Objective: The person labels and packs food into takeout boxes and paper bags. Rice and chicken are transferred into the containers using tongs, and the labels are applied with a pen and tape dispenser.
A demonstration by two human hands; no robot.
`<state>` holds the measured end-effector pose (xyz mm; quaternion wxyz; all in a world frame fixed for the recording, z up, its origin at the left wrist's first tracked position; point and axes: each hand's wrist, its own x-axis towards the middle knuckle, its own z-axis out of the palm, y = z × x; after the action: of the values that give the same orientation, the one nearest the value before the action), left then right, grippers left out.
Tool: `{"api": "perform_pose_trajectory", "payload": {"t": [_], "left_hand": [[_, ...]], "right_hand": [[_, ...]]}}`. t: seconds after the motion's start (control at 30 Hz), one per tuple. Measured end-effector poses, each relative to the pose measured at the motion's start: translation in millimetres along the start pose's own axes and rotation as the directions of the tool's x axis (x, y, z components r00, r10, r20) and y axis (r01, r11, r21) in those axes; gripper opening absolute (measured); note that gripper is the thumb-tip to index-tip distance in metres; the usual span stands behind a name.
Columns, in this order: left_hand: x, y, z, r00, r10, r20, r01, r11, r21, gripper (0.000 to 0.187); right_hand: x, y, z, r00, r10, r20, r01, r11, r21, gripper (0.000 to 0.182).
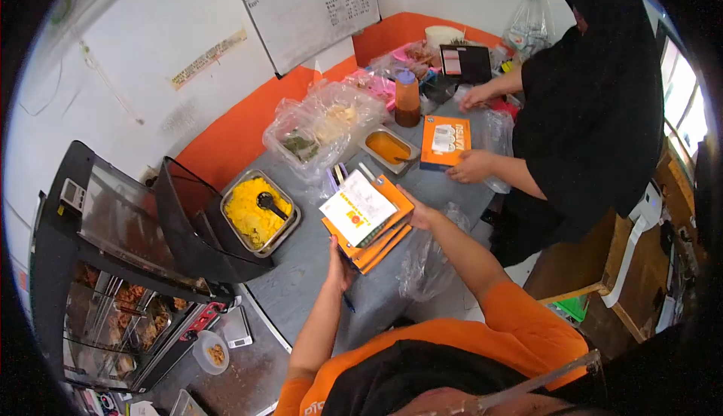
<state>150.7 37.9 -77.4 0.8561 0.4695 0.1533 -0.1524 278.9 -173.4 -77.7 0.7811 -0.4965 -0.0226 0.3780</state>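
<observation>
A small stack of orange cardboard food boxes [399, 199] is held over the grey table between my two hands. On top lies a white printed paper [358, 209]. My left hand [340, 267] grips the stack's near left edge, while my right hand [416, 211] holds its right side; some fingers are hidden beneath or behind the boxes. Left of the stack stands a metal tray of yellow rice [242, 209] with a black scoop [269, 203] in it. A metal pan of orange sauce [389, 147] sits just beyond.
A co-worker in black [587, 99] stands at the right, one hand at another orange box [446, 141]. Plastic bags of food [331, 126] and a sauce bottle [407, 99] line the back. A glass food warmer [128, 303] is at the left; a clear plastic bag [429, 269] lies nearby.
</observation>
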Motion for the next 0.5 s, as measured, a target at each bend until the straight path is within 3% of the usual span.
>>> {"api": "perform_pose_trajectory", "payload": {"t": [0.07, 0.13, 0.17, 0.2, 0.27, 0.3, 0.33, 0.37, 0.43, 0.47, 0.5], "left_hand": [[-2.0, -2.3, -7.2, 0.999, -0.04, -0.035, 0.038, 0.998, -0.045, 0.095], [-9.3, -11.3, -3.2, 0.995, 0.012, -0.1, -0.014, 1.0, -0.023, 0.089], [-6.8, -27.6, -12.5, 0.909, 0.16, -0.385, -0.134, 0.986, 0.096, 0.087], [-9.0, -41.5, -18.8, 0.724, 0.318, -0.612, -0.209, 0.947, 0.245, 0.086], [-45.3, -54.4, -2.9, 0.764, 0.166, -0.624, -0.181, 0.983, 0.04, 0.08], [-52.7, -71.5, -5.2, 0.885, 0.06, -0.461, 0.001, 0.991, 0.132, 0.083], [-57.2, -84.6, -1.8, 0.951, -0.085, -0.298, 0.164, 0.954, 0.25, 0.087], [-54.8, -98.4, 5.7, 0.976, -0.042, -0.213, 0.142, 0.866, 0.479, 0.09], [-36.6, -127.4, 16.9, 0.995, 0.08, -0.06, -0.002, 0.614, 0.789, 0.095], [-22.0, -140.3, 14.9, 0.985, 0.171, 0.015, -0.096, 0.473, 0.876, 0.096], [-25.8, -125.4, 28.4, 0.986, 0.169, 0.005, -0.086, 0.479, 0.873, 0.096]], "right_hand": [[-4.5, -1.7, -4.7, 0.999, 0.021, -0.029, -0.021, 1.0, -0.013, 0.072], [0.5, 0.3, -20.8, 0.99, -0.13, -0.061, 0.099, 0.926, -0.364, 0.072], [2.6, 4.9, -33.5, 0.894, -0.358, -0.268, 0.154, 0.809, -0.567, 0.056], [-11.5, 3.5, -44.6, 0.892, -0.358, -0.275, 0.151, 0.811, -0.565, 0.056], [-56.4, -2.1, -65.3, 0.693, -0.719, -0.044, 0.202, 0.253, -0.946, 0.055], [-76.3, -2.4, -72.3, 0.731, -0.673, -0.112, 0.018, 0.183, -0.983, 0.063], [-91.4, -1.4, -79.9, 0.758, -0.625, -0.187, -0.163, 0.097, -0.982, 0.074], [-98.2, 3.3, -90.7, 0.763, -0.617, -0.191, -0.167, 0.097, -0.981, 0.074], [-106.4, 16.4, -105.7, 0.857, -0.425, -0.292, -0.012, 0.549, -0.836, 0.088], [-111.0, 22.9, -103.7, 0.863, -0.412, -0.293, -0.02, 0.55, -0.835, 0.088], [-115.9, 26.1, -95.6, 0.843, -0.389, -0.373, -0.077, 0.597, -0.798, 0.086]]}}
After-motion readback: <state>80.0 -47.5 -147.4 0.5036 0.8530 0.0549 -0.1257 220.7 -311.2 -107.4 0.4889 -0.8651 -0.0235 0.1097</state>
